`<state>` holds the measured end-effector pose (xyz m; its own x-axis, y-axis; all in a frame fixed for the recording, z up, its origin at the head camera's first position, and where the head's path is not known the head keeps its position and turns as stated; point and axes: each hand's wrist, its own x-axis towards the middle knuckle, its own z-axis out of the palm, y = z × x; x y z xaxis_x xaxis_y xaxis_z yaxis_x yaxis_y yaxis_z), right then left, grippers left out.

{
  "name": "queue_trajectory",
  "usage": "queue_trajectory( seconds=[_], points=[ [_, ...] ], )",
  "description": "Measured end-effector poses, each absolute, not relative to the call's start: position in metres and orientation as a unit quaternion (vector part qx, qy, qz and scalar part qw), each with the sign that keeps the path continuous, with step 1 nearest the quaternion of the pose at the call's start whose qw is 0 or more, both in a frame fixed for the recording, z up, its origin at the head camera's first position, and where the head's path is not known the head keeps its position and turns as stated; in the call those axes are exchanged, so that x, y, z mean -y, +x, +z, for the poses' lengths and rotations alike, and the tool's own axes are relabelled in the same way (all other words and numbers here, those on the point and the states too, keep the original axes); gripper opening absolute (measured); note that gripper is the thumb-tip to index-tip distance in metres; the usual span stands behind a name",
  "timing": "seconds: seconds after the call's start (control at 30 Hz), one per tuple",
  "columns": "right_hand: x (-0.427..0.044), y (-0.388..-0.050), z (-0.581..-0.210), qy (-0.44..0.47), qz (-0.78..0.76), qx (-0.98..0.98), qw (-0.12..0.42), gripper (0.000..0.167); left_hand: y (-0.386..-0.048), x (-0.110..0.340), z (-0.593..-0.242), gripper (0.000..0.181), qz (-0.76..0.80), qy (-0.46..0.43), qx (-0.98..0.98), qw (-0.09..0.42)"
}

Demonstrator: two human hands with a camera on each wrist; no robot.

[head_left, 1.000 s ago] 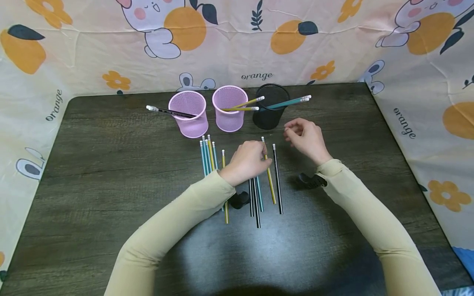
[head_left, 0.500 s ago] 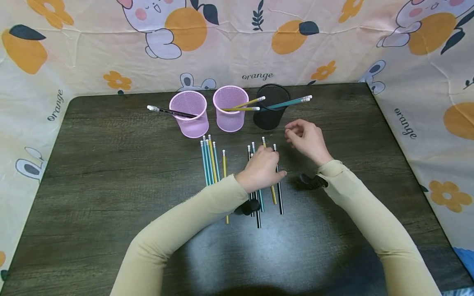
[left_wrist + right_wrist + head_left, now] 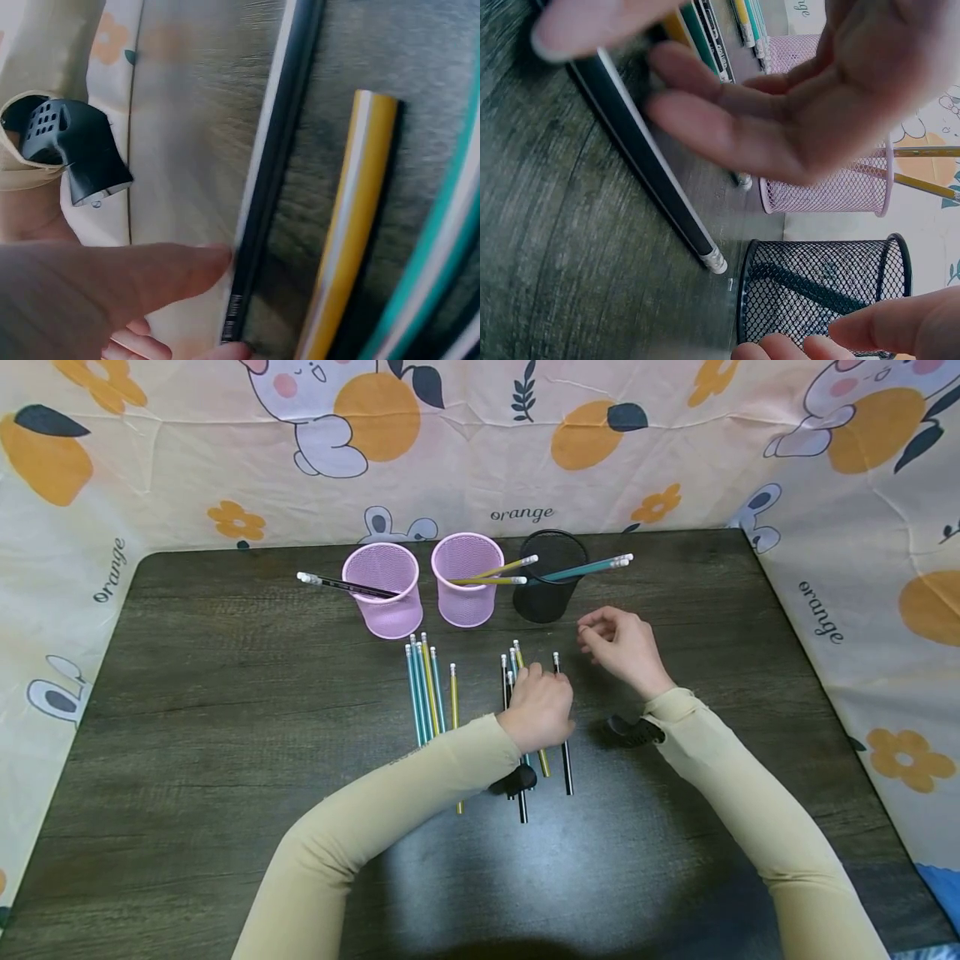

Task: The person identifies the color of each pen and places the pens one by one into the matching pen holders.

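Observation:
My left hand (image 3: 537, 708) is low over a loose group of pencils at the table's middle. In the right wrist view its thumb and fingertips stand apart on either side of a black pencil (image 3: 641, 146) with a white eraser. The left wrist view puts the thumb tip beside that black pencil (image 3: 274, 150); whether they touch I cannot tell. A yellow pencil (image 3: 354, 202) and a teal pencil (image 3: 442, 247) lie close by. My right hand (image 3: 622, 647) rests near the black mesh cup (image 3: 543, 597), fingers loosely curled, holding nothing.
Two pink mesh cups, the left one (image 3: 390, 614) with black pencils and the middle one (image 3: 467, 606) with yellow pencils, stand left of the black cup, which holds teal pencils (image 3: 588, 568). Several teal and yellow pencils (image 3: 427, 689) lie left of my left hand. Printed cloth (image 3: 465, 468) hangs behind.
My left hand has moved right and slightly toward me. A yellow pencil has shifted left, against the black and teal ones. The right hand has hardly moved.

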<state>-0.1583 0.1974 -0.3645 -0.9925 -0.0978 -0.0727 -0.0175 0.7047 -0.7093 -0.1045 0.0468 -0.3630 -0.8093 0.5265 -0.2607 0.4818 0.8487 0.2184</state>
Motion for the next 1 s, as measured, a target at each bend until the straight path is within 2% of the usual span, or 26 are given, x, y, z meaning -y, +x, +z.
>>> queue_trajectory(
  seconds=[0.13, 0.47, 0.7, 1.0],
  points=[
    [-0.1971, -0.1573, -0.3663, -0.029, -0.383, -0.922, 0.055, 0.024, -0.1020, -0.0453, -0.3656, 0.020, 0.066, 0.269, -0.948, 0.155],
    [-0.1976, -0.1567, -0.3693, -0.026, -0.381, -0.922, 0.062, 0.022, -0.1040, -0.0470, -0.3705, 0.029, 0.077, 0.221, -0.961, 0.150],
    [-0.1976, -0.1570, -0.3705, -0.023, -0.381, -0.922, 0.069, 0.024, -0.1071, -0.0446, -0.3705, 0.005, 0.160, 0.206, -0.946, 0.193],
    [-0.1978, -0.1568, -0.3713, -0.030, -0.376, -0.924, 0.062, 0.023, -0.1103, -0.0402, -0.3676, 0.015, 0.194, 0.195, -0.935, 0.221]
  ],
)
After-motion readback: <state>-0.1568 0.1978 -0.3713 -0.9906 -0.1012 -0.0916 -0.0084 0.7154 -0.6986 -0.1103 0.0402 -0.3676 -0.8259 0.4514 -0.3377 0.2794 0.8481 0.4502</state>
